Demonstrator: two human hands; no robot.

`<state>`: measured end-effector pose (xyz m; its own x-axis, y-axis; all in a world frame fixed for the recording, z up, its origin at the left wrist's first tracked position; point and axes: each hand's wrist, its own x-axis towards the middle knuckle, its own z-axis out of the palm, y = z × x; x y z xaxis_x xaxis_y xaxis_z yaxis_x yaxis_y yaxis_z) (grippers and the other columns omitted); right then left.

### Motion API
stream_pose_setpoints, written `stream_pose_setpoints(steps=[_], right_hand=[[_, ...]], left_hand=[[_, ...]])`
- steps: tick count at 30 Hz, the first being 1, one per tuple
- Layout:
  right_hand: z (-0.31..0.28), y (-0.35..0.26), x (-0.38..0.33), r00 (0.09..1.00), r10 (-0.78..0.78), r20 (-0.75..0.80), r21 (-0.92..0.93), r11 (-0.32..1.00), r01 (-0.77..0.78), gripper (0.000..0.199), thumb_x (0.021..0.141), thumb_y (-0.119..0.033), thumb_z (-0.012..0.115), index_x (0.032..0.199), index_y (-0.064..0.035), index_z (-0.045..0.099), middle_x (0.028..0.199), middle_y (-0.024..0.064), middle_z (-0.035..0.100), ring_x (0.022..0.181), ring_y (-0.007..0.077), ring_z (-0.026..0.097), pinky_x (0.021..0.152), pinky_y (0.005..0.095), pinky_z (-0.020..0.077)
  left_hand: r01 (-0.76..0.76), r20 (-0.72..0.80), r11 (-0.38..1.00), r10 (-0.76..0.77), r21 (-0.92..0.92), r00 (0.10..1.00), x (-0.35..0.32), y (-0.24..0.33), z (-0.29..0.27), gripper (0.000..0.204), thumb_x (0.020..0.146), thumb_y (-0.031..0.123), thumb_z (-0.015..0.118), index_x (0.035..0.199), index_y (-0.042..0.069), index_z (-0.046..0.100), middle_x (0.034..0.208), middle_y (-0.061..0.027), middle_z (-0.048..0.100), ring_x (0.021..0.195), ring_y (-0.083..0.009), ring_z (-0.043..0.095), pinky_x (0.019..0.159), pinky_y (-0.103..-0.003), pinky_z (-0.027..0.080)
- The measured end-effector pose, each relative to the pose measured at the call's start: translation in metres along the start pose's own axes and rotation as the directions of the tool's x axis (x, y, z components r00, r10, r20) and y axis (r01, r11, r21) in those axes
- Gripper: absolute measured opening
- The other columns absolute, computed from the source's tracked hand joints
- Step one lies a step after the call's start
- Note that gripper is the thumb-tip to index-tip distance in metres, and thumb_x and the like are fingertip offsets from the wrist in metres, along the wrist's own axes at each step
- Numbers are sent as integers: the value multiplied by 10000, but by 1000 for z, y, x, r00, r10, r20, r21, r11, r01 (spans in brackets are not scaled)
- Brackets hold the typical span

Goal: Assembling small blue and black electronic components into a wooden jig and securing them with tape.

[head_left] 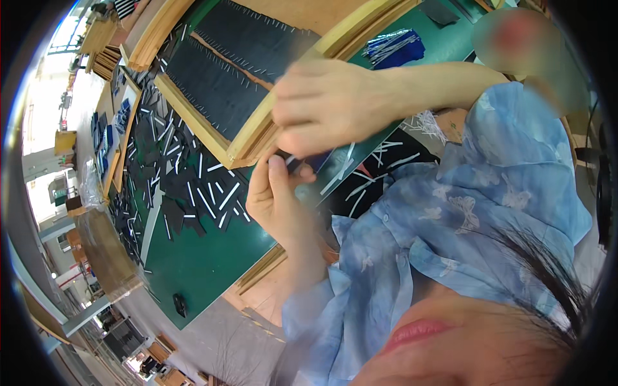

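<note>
Low in the middle, my left hand [277, 199] is closed, its thumb and fingers pinching a small dark piece [293, 163] with a pale edge. Just above it is my right hand [328, 106], blurred, its fingers curled in; whatever they hold is hidden. Behind both hands lies a yellow wooden frame [193, 116] around black sheets [225, 64] with rows of short white strips along their edges. Left of the frame, many loose black pieces [174, 212] and white strips [207, 204] are scattered over the green tabletop [193, 264].
Beyond the right forearm sits a blue packet [402, 55] with white strips on it. A heap of thin white strips [425, 125] lies below that forearm. Near the table's front corner is a small black object [179, 305]. A brown carton [106, 248] stands past the left edge.
</note>
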<state>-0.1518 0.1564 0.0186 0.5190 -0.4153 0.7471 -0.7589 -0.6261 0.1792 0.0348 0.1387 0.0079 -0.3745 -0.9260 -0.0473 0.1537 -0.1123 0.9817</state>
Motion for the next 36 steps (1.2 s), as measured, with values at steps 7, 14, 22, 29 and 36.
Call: stream_pose_setpoints(steps=[7, 14, 22, 29, 36], right_hand=[[1, -39, -57, 871, -65, 487, 561, 787, -255, 181, 689, -159, 669, 845, -106, 597, 803, 54, 557, 792, 261, 569, 652, 368, 461], [10, -8, -75, 754, 409, 514, 381, 679, -628, 276, 647, -211, 777, 896, -150, 674, 904, -15, 567, 807, 193, 611, 647, 330, 491], [17, -12, -84, 723, 464, 511, 314, 682, -660, 336, 631, -190, 790, 933, -137, 651, 975, -12, 539, 818, 192, 603, 664, 332, 494], [8, -15, -73, 860, 348, 373, 255, 853, -456, 302, 642, -88, 729, 913, -140, 606, 980, 8, 513, 704, 178, 589, 575, 317, 489], [-8, -20, -48, 846, 413, 337, 389, 757, -524, 308, 648, -88, 738, 914, -147, 595, 1010, 4, 506, 737, 175, 589, 590, 290, 488]], left_hand=[[-104, -250, 989, 128, 109, 960, -3, -19, -38, 247, 957, 119, 464, 1058, -79, 573, 827, -162, 651, 613, -137, 606, 555, -218, 495], [-144, -337, 982, 176, 118, 925, -3, -32, -61, 250, 949, 98, 466, 1100, -85, 544, 837, -190, 634, 631, -189, 623, 576, -242, 530], [-142, -347, 987, 160, 77, 924, -5, -40, -65, 265, 949, 145, 473, 1099, -63, 538, 860, -192, 628, 657, -211, 630, 590, -257, 539], [-113, -295, 991, 129, 70, 947, -4, -50, -78, 450, 979, 335, 379, 1057, -77, 543, 923, -217, 618, 680, -247, 633, 578, -283, 546], [48, -176, 998, -52, -28, 983, -3, -50, -37, 623, 977, 485, 256, 1057, -64, 540, 900, -216, 623, 679, -282, 646, 568, -317, 545]])
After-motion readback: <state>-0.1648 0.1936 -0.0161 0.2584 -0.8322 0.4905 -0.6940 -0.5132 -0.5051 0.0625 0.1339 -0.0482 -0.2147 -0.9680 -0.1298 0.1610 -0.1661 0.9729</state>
